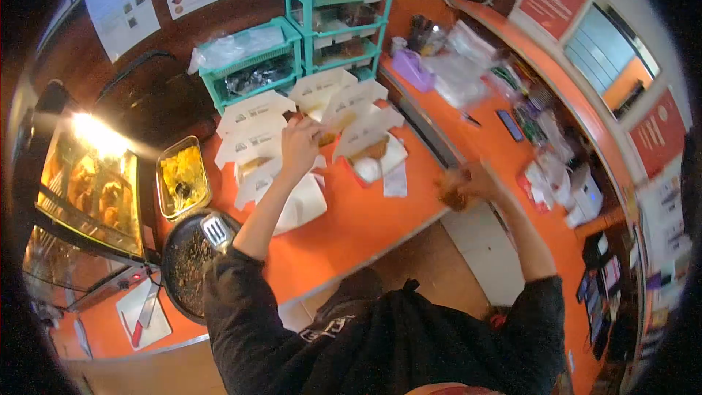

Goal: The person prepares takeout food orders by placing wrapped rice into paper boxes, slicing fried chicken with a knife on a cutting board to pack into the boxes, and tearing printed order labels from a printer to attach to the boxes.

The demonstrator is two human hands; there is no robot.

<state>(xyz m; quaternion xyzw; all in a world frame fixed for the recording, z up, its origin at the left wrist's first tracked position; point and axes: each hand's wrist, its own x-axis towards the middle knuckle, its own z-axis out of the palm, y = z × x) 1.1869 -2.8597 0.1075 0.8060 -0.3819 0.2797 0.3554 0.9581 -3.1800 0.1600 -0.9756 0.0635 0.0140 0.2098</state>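
Head view: the right grip (465, 184) is closed on a brown food piece (453, 198), held at its fingertips near the desk (365, 223) edge. The left grip (298, 123) is among open white boxes (301, 205); I cannot tell its hold.

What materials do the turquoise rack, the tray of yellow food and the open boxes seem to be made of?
Turquoise rack: probably moulded plastic; even colour, lattice-like sides.
Tray: likely thin metal, judging by its silvery, shiny rim.
Open boxes: apparently white card, matte and printed, with flat folded flaps; any coating is unclear.
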